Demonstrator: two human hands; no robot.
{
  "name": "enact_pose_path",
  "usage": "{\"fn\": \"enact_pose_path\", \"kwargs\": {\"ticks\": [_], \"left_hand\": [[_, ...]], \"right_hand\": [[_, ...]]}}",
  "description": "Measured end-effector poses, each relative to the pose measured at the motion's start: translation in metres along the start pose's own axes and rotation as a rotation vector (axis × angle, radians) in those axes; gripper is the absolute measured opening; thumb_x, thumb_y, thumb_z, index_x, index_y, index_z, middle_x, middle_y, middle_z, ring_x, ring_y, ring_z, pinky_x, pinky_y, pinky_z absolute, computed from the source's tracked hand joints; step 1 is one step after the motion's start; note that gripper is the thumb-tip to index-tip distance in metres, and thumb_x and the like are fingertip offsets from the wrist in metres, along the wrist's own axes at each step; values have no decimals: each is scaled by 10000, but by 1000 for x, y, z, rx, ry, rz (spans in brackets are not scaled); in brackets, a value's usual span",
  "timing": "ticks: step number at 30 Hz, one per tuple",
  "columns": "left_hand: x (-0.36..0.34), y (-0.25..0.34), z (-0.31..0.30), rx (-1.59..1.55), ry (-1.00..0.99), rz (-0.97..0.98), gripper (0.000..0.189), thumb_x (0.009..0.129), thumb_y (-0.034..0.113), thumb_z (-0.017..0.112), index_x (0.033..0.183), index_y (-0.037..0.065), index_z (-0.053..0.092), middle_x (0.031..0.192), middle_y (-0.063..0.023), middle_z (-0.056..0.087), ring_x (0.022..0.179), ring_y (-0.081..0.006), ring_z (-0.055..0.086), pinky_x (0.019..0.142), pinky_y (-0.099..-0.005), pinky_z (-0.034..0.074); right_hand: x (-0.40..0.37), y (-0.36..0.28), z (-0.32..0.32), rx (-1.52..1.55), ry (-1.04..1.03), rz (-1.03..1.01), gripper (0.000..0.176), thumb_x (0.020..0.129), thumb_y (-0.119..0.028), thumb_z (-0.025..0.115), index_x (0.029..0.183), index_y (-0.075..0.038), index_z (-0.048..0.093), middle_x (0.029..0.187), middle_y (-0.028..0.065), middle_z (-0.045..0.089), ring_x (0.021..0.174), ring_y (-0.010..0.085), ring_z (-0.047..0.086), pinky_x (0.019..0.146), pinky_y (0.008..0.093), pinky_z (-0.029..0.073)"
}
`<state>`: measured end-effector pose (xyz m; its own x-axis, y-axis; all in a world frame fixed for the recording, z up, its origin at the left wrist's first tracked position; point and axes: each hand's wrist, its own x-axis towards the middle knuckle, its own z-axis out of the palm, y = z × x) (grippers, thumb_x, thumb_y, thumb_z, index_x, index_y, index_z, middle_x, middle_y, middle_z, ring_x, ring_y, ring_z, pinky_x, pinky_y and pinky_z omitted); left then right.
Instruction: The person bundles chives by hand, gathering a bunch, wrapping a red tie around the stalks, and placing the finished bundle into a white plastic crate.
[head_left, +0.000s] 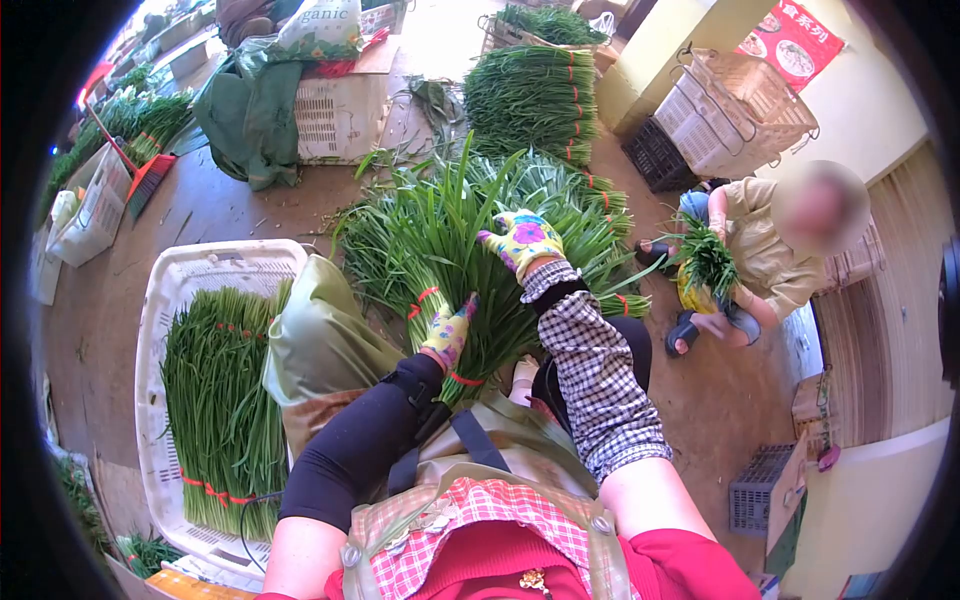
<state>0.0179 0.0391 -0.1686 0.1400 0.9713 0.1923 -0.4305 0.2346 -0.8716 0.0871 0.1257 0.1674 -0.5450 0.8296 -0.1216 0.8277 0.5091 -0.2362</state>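
My left hand (450, 332), in a flowered glove, is closed round the lower part of a bundle of long green leaves (485, 330). A red band (466, 380) circles the bundle near its base, close to my lap. My right hand (526, 240), in a similar glove, lies higher up against the leaves, thumb and fingers apart, pointing left. Beyond both hands spreads a large pile of the same greens (400, 240). Another red-banded bundle (425, 285) stands just left of the one at my left hand.
A white basket (150, 330) of banded greens stands at my left. Stacked bundles (530, 105) lie ahead. At right a person (765, 240) sits holding greens, near stacked crates (735, 110). A dark crate (760, 490) is at lower right, a red broom (150, 180) at upper left.
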Motion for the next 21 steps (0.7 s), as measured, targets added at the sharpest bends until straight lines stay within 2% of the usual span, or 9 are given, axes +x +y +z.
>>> {"fn": "enact_pose_path", "kwargs": {"ticks": [5,7,11,13,14,15,16,18,21], "left_hand": [[-5,-14,9,93,20,28,449,946,188,388,1365,52,304,1167,-104,533,982,-178,534,879,-238,402],[-12,-74,36,337,-8,103,452,944,185,387,1366,48,300,1176,-108,528,996,-182,530,891,-233,393],[-11,-190,83,2190,678,446,457,940,175,376,1367,37,290,1194,-114,515,1025,-179,520,904,-243,385],[-11,-192,86,2446,778,542,455,939,165,372,1368,39,288,1190,-113,517,1024,-180,521,902,-242,387],[-10,-185,83,2367,736,577,455,938,160,370,1369,40,287,1188,-113,517,1024,-181,522,901,-241,389],[-9,-177,79,2229,683,605,454,938,155,367,1369,41,285,1185,-113,518,1023,-181,523,900,-241,390],[-8,-168,74,2015,610,612,453,937,150,365,1369,42,284,1183,-113,519,1023,-182,523,899,-240,392],[-6,-150,65,1252,354,467,452,936,140,361,1370,44,282,1179,-113,520,1022,-183,525,898,-239,394],[-6,-132,57,214,107,292,451,934,125,354,1372,47,278,1172,-113,523,1020,-185,526,895,-237,398]], "right_hand": [[4,11,14,228,103,-33,382,786,-400,608,1059,-133,630,1086,120,596,1005,293,567,844,382,444],[11,22,27,349,171,-65,347,780,-367,623,1021,-118,646,1034,122,623,970,294,582,826,363,450],[15,31,42,660,234,-81,298,762,-224,710,948,-2,639,900,83,662,830,155,599,747,270,458],[14,32,46,784,197,-51,292,758,-269,701,925,-34,655,920,93,659,875,189,609,782,294,455],[5,24,38,880,155,-55,283,778,-254,693,931,-20,645,896,64,659,839,141,592,765,273,451],[2,18,38,934,208,-25,222,796,-217,689,905,-28,649,798,-4,637,706,73,552,619,225,445],[0,14,39,1031,186,12,212,800,-210,684,904,-29,651,789,-7,637,694,67,547,603,224,443],[1,14,45,1133,184,63,184,813,-194,670,901,-33,657,760,-17,633,643,46,528,573,203,423],[12,20,64,1137,370,-67,205,817,-237,669,873,-40,650,723,-29,611,565,37,488,522,192,383]]}}
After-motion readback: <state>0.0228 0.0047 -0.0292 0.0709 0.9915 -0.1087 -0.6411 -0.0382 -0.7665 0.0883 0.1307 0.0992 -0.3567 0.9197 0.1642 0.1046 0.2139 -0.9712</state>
